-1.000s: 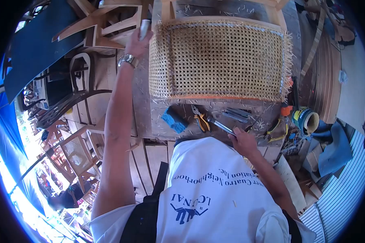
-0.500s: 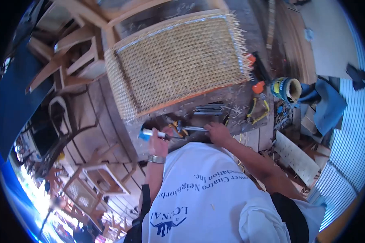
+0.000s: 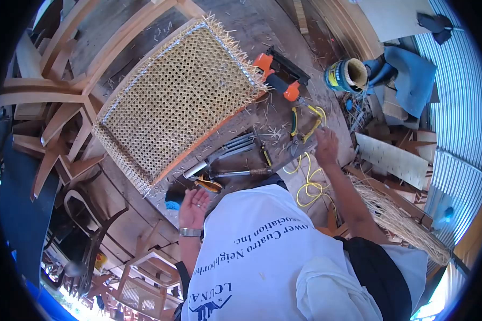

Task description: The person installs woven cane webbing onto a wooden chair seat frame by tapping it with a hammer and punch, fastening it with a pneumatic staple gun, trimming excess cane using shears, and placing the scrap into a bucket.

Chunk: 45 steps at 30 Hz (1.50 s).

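Observation:
My left hand (image 3: pixel 192 209) is open, palm up and empty, beside the blue sponge (image 3: pixel 172 205) and just below the orange-handled pliers (image 3: pixel 209 185). My right hand (image 3: pixel 326 146) has its fingers loosely spread beside the yellow-and-green-handled cutters (image 3: pixel 307 124), and nothing shows in its grasp. A white-handled tool (image 3: pixel 197 169) and a long metal-shafted tool (image 3: pixel 236 173) lie on the worktable near several grey metal tools (image 3: pixel 235 146). Beyond them, a woven cane panel (image 3: pixel 171 91) with frayed ends lies over a wooden chair frame (image 3: pixel 120 45).
An orange-and-black power tool (image 3: pixel 278 76) lies right of the panel, near a tin (image 3: pixel 345 75). Yellow cord (image 3: pixel 310 188) loops by the table edge. Cane strands (image 3: pixel 401 219) lie at the right. Wooden chair parts (image 3: pixel 64 139) stand at the left.
The white-handled tool has left my left hand and lies on the table. My right hand has let go of the metal-shafted tool and moved right to the cutters. The view has turned.

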Each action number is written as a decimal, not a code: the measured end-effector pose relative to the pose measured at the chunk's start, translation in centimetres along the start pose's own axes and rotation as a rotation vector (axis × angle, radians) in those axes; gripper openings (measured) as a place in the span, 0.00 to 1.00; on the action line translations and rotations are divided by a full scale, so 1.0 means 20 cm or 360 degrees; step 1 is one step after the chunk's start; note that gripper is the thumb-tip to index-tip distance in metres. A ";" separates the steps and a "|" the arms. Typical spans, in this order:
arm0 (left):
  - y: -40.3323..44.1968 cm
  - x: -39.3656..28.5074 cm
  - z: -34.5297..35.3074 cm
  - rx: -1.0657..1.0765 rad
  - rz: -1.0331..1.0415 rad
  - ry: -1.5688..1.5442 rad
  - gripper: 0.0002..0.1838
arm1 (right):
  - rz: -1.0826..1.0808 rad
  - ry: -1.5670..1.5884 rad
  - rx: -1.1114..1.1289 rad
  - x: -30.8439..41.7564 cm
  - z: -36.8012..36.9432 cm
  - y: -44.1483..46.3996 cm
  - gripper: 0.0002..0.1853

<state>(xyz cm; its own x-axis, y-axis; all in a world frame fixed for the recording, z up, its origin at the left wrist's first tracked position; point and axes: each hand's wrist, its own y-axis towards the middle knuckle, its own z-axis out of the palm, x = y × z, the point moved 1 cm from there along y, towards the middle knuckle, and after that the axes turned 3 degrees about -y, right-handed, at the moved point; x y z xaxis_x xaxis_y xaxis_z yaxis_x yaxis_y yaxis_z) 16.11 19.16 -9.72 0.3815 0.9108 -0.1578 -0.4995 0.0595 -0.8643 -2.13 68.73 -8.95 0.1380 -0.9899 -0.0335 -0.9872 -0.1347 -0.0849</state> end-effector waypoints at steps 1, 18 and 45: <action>-0.02 -0.06 0.00 -0.0032 0.0067 0.0000 0.17 | -0.0208 -0.0083 -0.0080 -0.05 0.01 0.03 0.21; 0.15 -1.69 0.21 -0.0472 0.1769 0.1801 0.41 | 0.0334 0.1050 0.1286 0.09 -0.35 -0.15 0.11; 0.40 -2.20 0.51 0.0154 0.1085 0.2839 0.21 | -0.0196 0.2206 0.2519 2.46 -0.45 1.03 0.19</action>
<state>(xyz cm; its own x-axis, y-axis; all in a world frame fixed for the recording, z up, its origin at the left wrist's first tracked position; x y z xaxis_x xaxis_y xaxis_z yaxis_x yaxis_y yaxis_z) -12.56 -16.21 -4.85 0.3393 -0.6275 -0.7008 -0.8995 0.0017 -0.4370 -16.47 16.77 -3.41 -0.6906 -0.4598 0.5582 0.0162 -0.7815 -0.6237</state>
